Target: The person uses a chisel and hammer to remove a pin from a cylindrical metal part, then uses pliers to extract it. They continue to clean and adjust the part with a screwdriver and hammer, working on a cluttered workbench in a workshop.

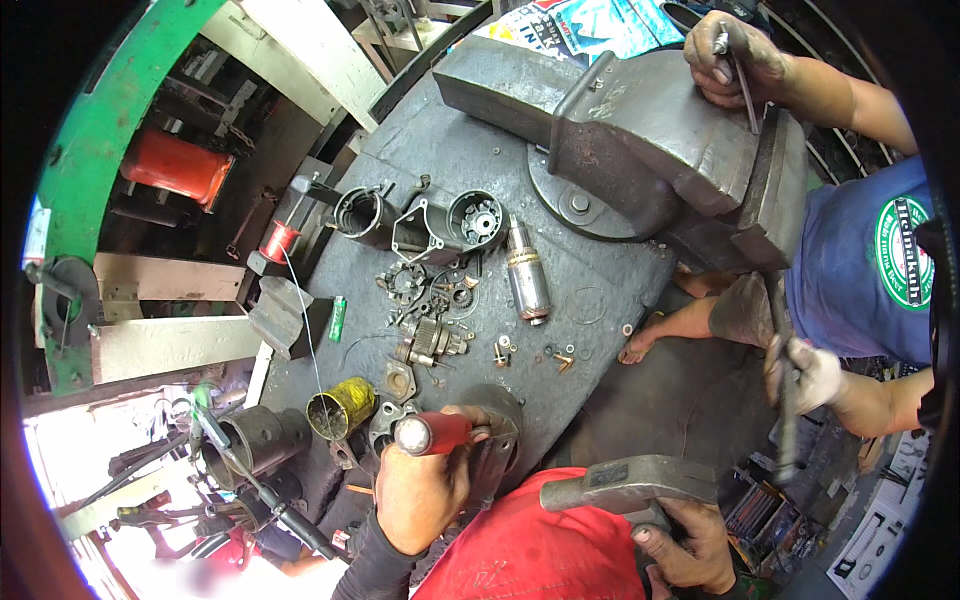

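My left hand grips a red-handled screwdriver, its butt end facing up. Its blade is hidden, and that hand is right beside a grey metal housing at the bench's near edge. To the right, in front of the red cloth at my body, my right hand is closed round a hammer. Beyond my left hand lie a geared shaft assembly, a motor armature and an open two-barrel casting, among small gears, bolts and washers.
A large bench vise fills the far right of the workbench. Beside it, another person's hands hold a thin rod and a metal bar. A yellow can and a small green battery-like cylinder stand left.
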`<state>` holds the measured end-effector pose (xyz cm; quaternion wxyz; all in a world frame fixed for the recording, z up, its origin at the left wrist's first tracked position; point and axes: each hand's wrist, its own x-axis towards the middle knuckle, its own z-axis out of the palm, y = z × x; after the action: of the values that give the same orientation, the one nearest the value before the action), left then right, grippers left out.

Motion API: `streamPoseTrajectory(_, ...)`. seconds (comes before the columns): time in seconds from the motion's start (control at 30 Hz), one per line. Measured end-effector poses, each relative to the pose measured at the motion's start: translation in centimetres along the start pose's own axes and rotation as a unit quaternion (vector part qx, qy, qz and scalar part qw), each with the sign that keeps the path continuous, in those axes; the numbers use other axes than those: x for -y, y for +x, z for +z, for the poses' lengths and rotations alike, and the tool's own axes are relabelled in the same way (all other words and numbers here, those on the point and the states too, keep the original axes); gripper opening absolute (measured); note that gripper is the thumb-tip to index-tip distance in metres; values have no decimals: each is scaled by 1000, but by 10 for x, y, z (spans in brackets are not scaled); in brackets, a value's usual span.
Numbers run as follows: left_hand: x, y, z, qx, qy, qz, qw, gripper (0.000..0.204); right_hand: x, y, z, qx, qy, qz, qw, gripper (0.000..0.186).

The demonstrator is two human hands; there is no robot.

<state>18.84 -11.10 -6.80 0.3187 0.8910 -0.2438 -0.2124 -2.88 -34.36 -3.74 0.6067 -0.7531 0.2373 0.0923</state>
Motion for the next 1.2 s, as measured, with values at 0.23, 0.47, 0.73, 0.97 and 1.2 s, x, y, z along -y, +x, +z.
streamPoseTrajectory(0.23,6,-2,4,-12,25,9,1000,14,12,-5,14,-8,-40,-42,998,48)
streamPoseTrajectory(0.47,9,-2,4,-32,25,75,996,17,91,9,4,-75,-191,-270,941,33)
streamPoseTrajectory(0.73,15,3,8,-54,-11,101,993,20,191,22,-2,-101,-369,-399,834,50)
streamPoseTrajectory(0.97,19,6,11,-64,-4,119,991,17,198,43,13,-69,-447,-341,824,49)
streamPoseTrajectory(1.2,22,10,14,-72,10,120,990,18,235,27,17,-132,-371,-381,837,48)
